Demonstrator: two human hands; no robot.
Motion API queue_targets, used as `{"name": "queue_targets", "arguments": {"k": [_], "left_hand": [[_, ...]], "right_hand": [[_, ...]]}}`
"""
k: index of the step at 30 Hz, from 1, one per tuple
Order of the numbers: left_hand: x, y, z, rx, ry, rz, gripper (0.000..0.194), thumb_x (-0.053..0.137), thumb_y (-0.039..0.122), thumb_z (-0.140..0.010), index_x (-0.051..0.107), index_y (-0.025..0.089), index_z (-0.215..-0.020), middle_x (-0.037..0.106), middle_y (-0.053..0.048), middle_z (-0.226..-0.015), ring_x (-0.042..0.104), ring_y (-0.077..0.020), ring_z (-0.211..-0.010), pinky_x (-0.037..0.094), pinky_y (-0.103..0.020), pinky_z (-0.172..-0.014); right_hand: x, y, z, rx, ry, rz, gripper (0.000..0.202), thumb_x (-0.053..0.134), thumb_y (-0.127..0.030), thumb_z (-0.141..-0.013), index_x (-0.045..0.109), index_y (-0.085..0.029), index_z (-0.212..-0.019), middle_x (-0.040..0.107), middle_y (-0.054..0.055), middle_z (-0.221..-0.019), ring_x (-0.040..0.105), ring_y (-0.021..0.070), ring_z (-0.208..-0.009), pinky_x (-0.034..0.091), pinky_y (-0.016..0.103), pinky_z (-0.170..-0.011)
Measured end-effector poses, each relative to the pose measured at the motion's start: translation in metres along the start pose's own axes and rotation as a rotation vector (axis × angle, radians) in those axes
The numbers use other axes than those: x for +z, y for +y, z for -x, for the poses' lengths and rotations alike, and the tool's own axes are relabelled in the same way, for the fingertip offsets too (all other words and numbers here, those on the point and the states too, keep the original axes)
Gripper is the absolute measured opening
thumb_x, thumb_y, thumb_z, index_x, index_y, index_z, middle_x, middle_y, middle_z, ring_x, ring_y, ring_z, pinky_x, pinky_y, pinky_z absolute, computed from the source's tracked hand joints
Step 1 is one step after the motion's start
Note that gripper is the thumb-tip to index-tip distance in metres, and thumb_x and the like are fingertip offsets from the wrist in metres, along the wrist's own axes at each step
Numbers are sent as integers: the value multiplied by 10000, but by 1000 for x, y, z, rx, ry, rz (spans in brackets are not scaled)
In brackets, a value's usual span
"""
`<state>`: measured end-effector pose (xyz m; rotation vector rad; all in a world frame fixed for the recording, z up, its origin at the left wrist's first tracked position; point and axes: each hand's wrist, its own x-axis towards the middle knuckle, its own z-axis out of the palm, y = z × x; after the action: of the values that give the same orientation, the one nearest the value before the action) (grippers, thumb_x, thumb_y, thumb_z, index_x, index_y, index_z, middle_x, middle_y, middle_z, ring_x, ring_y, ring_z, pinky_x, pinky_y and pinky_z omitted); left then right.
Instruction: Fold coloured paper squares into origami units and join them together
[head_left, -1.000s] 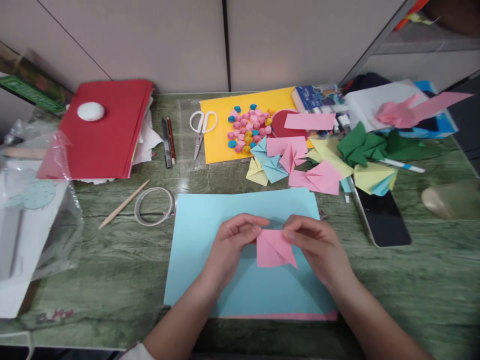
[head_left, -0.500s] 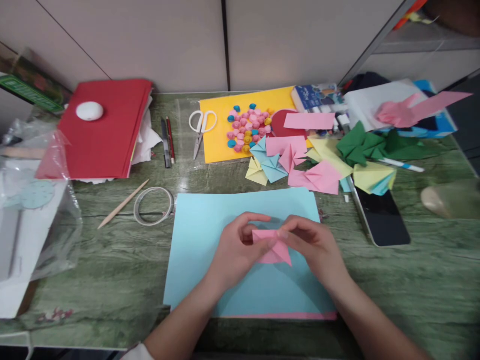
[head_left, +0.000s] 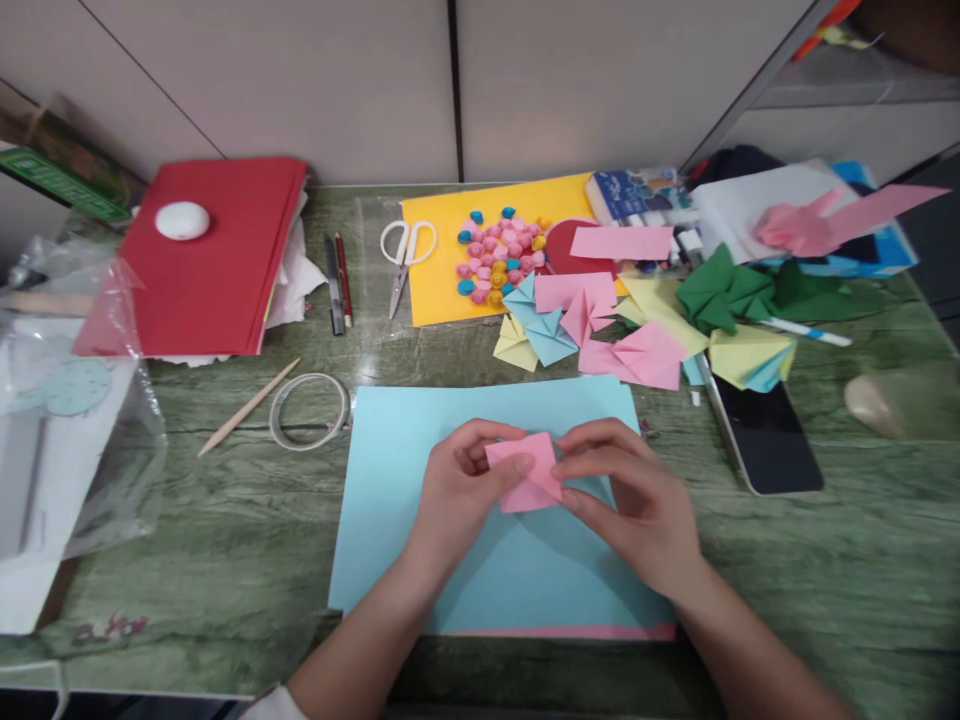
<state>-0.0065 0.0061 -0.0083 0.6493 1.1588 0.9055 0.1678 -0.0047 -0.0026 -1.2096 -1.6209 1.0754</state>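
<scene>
A small piece of folded pink paper (head_left: 534, 490) is held between both hands, over a sheet of light blue paper (head_left: 397, 520). My left hand (head_left: 461, 485) pinches it, thumb on top and the other fingers curled behind. At the paper's right edge, my right hand (head_left: 637, 495) grips a corner between thumb and fingertips. Diagonal creases run across the pink piece. Beyond the hands lie other folded pieces: a pink one (head_left: 637, 358), a blue one (head_left: 551, 338) and a pale yellow one (head_left: 514, 343).
To the left are a roll of tape (head_left: 274, 425), a pointed wooden stick (head_left: 247, 408) and a red folder (head_left: 202, 290). White-handled scissors (head_left: 400, 275) lie by a yellow sheet (head_left: 431, 300) bearing small coloured pieces. A phone (head_left: 772, 435) and green folded paper (head_left: 720, 290) are on the right.
The pink paper has turned and shifted slightly left and up. My right hand has moved from its top edge to its right corner; the pointed flap at lower right now lies flatter.
</scene>
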Motion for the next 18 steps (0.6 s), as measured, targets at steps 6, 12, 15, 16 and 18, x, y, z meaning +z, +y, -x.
{"name": "queue_targets", "arguments": {"k": [6,12,15,16,18], "left_hand": [[0,-1,-1,14,3,33,113,728,251,-706,685,174,-776,671,21,-654,539,-70,-564,403,-180,-545],[5,3,0,16,12,-5,95,734,237,-693,701,163,-742,707,-7,-659,583,-94,-583,428,-193,-557],[7,5,2,8,7,-10,85,733,231,-695,698,165,-736,718,-9,-678,594,-89,-588,443,-187,-566],[7,5,2,6,5,-7,83,732,229,-697,697,167,-738,720,-7,-686,596,-85,-590,448,-183,-570],[7,4,3,6,-4,-1,80,731,228,-701,692,171,-740,720,0,-696,602,-80,-602,455,-178,-580]], "right_hand": [[1,1,-1,32,37,35,110,657,-150,-789,649,-255,-819,597,12,-895,576,157,-851,448,308,-765],[6,4,0,177,41,-56,63,608,-193,-832,602,-249,-804,611,-17,-789,571,137,-766,445,263,-685],[7,4,1,260,40,-61,59,608,-220,-835,601,-245,-782,605,-30,-731,555,122,-706,434,241,-638],[7,4,2,271,43,-66,61,610,-223,-833,601,-241,-775,602,-30,-719,552,120,-692,432,238,-629],[7,3,1,277,53,-81,70,612,-221,-829,601,-233,-760,600,-29,-706,549,115,-676,433,233,-619]]}}
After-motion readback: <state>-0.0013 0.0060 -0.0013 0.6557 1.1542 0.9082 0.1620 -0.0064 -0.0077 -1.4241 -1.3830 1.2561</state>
